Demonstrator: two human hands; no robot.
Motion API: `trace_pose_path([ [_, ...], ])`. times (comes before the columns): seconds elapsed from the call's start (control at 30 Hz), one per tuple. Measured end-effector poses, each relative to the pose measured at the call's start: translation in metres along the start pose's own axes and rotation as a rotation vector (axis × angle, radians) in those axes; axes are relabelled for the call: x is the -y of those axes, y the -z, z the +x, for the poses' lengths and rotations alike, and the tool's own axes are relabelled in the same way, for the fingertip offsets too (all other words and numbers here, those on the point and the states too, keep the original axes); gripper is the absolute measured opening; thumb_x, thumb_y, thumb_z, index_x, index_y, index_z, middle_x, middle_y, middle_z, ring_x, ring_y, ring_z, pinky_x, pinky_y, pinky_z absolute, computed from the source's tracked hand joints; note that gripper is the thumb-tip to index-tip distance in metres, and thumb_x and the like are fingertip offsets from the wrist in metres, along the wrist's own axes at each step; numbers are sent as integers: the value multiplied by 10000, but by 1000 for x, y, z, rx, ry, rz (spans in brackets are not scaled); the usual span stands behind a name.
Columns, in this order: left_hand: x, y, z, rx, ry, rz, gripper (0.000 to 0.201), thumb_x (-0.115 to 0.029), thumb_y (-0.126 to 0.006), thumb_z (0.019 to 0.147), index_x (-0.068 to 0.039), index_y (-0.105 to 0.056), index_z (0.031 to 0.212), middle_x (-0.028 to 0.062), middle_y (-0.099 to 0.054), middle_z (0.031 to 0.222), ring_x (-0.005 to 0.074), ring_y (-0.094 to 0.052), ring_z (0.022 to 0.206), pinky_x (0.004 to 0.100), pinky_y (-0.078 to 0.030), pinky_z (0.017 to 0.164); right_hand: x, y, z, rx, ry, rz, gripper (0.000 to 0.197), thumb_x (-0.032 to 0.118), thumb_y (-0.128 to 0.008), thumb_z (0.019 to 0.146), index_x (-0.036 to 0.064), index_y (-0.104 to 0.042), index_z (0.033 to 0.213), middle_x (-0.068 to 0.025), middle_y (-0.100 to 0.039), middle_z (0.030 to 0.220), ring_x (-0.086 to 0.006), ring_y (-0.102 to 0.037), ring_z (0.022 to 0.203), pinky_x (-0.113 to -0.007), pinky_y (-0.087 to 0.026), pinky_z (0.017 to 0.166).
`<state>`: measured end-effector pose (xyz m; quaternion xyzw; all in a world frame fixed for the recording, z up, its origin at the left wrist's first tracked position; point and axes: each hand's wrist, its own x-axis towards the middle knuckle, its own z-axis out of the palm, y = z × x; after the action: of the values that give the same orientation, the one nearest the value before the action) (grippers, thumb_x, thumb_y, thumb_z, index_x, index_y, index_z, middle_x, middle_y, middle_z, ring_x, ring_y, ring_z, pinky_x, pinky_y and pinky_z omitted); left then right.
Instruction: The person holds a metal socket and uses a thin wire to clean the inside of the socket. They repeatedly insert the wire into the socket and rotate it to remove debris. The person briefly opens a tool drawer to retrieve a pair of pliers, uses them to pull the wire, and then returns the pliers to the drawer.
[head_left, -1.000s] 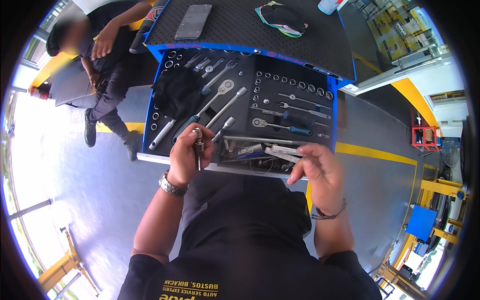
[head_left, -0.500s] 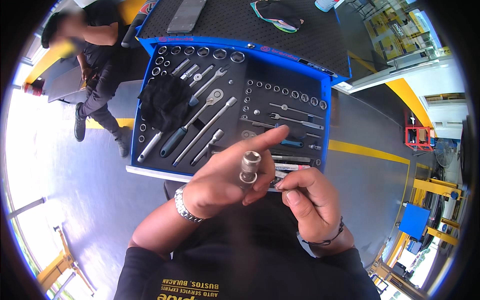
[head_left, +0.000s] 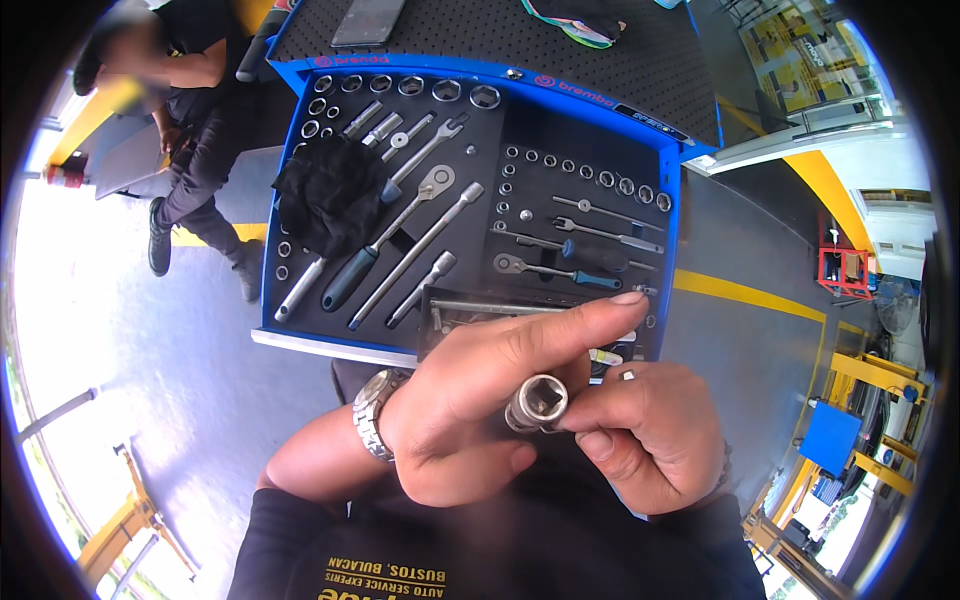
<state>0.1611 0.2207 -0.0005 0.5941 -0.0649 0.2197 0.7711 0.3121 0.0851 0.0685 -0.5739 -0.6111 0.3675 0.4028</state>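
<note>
My left hand (head_left: 480, 400) is closed around a shiny metal socket (head_left: 537, 403), its index finger stretched out to the right. The socket's open end faces up, showing the hollow inside. Close against it on the right, my right hand (head_left: 645, 435) is closed in a pinch, fingertips at the socket's lower edge. What those fingertips grip is hidden; a tiny pale bit shows above the knuckles. Both hands are in front of an open blue tool drawer (head_left: 668, 215). In it lie a large ratchet (head_left: 405, 220), a smaller ratchet (head_left: 550, 270) and rows of sockets (head_left: 447, 90).
A black cloth (head_left: 330, 195) covers part of the drawer's left side. A dark tray (head_left: 430, 320) sits at its front, partly behind my hands. On the cabinet top are a phone-like dark slab (head_left: 368, 22) and a bundled fabric item (head_left: 580, 22). Another person (head_left: 190, 130) sits at the left.
The socket has moved right and down, and its opening has tipped toward the view. My left hand has moved right, and my right hand now meets the socket.
</note>
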Motion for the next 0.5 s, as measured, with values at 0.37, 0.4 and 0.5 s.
trace_pose_path([
  [0.37, 6, -7, 5, -15, -154, 223, 820, -126, -560, 677, 129, -355, 1429, 74, -583, 702, 183, -578, 563, 290, -460, 538, 13, 20, 10, 182, -130, 68, 107, 57, -586, 915, 13, -638, 999, -113, -655, 738, -298, -665, 613, -340, -515, 552],
  [0.4, 6, -7, 4, -20, -148, 237, 818, -108, -551, 672, 130, -353, 1429, 67, -582, 694, 180, -577, 552, 286, -461, 534, 14, 21, 11, 198, -170, 79, 104, 58, -584, 914, 19, -640, 993, -110, -653, 729, -294, -664, 606, -336, -511, 548],
  [0.5, 5, -8, 3, -20, -123, 242, 833, -68, -529, 651, 130, -336, 1437, 54, -583, 676, 167, -575, 531, 277, -462, 527, 23, 26, 17, 254, -298, 107, 101, 61, -577, 911, 34, -646, 979, -99, -648, 708, -280, -659, 588, -325, -500, 538],
])
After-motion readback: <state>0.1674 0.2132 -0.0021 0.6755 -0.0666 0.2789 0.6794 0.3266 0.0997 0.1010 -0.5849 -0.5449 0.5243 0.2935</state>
